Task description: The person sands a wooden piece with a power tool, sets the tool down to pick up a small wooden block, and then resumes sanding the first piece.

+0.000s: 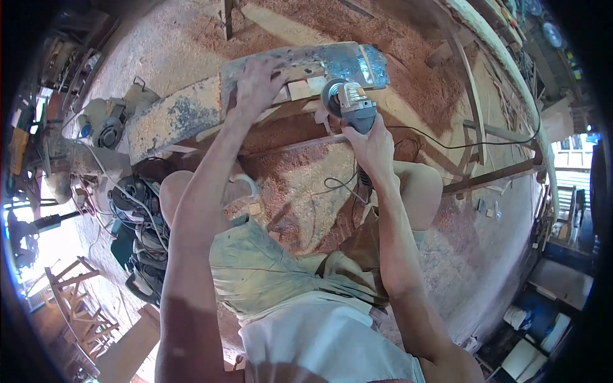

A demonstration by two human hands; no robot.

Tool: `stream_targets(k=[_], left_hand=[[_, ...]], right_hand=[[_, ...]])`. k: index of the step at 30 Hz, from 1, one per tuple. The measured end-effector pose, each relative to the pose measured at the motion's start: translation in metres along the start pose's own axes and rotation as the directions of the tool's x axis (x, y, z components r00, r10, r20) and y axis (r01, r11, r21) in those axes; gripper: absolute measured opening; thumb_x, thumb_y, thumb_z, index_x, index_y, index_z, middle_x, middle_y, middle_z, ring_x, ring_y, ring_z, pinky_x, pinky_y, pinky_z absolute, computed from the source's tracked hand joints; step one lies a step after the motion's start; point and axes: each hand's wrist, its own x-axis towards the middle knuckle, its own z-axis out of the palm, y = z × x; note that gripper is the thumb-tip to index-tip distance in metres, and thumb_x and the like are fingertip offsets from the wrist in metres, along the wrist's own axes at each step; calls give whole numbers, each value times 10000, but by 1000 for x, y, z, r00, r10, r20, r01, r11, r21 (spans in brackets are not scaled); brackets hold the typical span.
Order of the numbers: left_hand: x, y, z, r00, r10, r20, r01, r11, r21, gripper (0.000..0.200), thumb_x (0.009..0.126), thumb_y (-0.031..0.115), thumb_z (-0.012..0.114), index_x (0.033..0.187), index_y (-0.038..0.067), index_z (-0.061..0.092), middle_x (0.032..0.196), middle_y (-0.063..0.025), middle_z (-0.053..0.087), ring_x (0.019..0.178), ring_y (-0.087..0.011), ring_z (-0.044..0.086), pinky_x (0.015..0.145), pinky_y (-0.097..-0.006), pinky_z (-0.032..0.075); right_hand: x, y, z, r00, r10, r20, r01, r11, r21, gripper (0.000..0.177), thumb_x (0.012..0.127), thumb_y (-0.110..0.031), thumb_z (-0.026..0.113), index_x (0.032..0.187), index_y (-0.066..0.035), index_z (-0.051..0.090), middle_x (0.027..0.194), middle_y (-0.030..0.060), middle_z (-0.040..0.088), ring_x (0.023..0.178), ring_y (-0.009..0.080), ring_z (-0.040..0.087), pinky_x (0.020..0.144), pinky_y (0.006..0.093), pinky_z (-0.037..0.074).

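Observation:
My right hand (371, 145) is wrapped round the body of an angle grinder (357, 105). The grinder's round disc (331, 96) faces left, close to a small pale wood block (298, 90) at the near edge of a worn bench (175, 124). My left hand (255, 86) lies on the bench top with its fingers apart, the fingertips left of that block. A shiny, scuffed metal-like sheet (348, 60) covers the bench's right end, beyond the grinder.
A black cord (447, 147) runs right from near the grinder. Reddish sawdust and shavings (300, 198) cover the floor between my knees. Several power tools and cables (137, 220) lie at the left. A wooden frame (491, 175) stands at the right.

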Motion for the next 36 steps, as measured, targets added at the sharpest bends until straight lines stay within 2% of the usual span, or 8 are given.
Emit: stream_targets(k=[2,3,6,13,19,25,31,36], left_hand=[[5,-12,5,989,-126,73,126,992,3,586,1018,491,748,1527,206,698,1614,-176,623,1559,-422,499,1298,-582,374],[7,-11,12,955,-217,202,214,976,40,645,1040,545,683,1605,239,636,1789,-186,430,1691,-441,306,1354,-688,233],[10,-6,24,949,-208,236,194,977,83,661,1057,526,666,1648,242,583,1826,-177,361,1704,-446,266,1326,-770,201],[14,-3,24,934,-225,277,198,973,122,671,1078,500,648,1681,226,536,1836,-166,340,1703,-448,264,1333,-763,207],[15,0,25,929,-248,274,223,968,118,664,1082,493,646,1673,205,550,1842,-151,334,1707,-445,256,1335,-763,204],[16,2,19,918,-258,300,235,966,110,655,1096,499,628,1682,218,545,1852,-143,315,1715,-437,240,1347,-750,184],[15,1,20,922,-253,293,235,967,97,653,1099,507,619,1679,215,548,1856,-137,311,1718,-435,233,1353,-745,167],[15,1,21,917,-255,305,232,966,112,660,1098,502,621,1683,207,539,1860,-133,301,1719,-435,229,1353,-744,169]], right_hand=[[-2,0,8,999,-51,14,52,998,-46,678,877,-460,825,1307,40,668,1071,316,798,1058,511,774,940,565,588],[-2,1,15,996,-88,17,89,993,-73,681,879,-460,823,1312,40,659,1065,319,796,1054,515,774,935,571,590],[-1,1,27,984,-171,44,175,979,-102,662,886,-405,822,1337,34,615,1078,330,787,1053,532,762,918,603,585],[-2,-16,39,955,-278,99,290,947,-141,663,883,-352,835,1373,19,588,1091,312,787,1042,529,759,902,616,581],[8,-13,35,990,-128,67,138,972,-192,642,881,-379,846,1316,27,606,1061,318,788,1042,540,758,912,594,578],[-2,-13,48,938,-340,68,347,923,-167,600,876,-351,867,1278,11,607,1055,310,786,1013,529,762,877,611,589],[7,-16,36,985,-163,53,169,972,-162,602,894,-384,839,1286,19,623,1047,315,792,1027,544,759,889,597,575],[3,-12,44,967,-248,62,256,952,-171,620,888,-343,854,1330,12,600,1076,312,791,1022,535,761,885,604,583]])
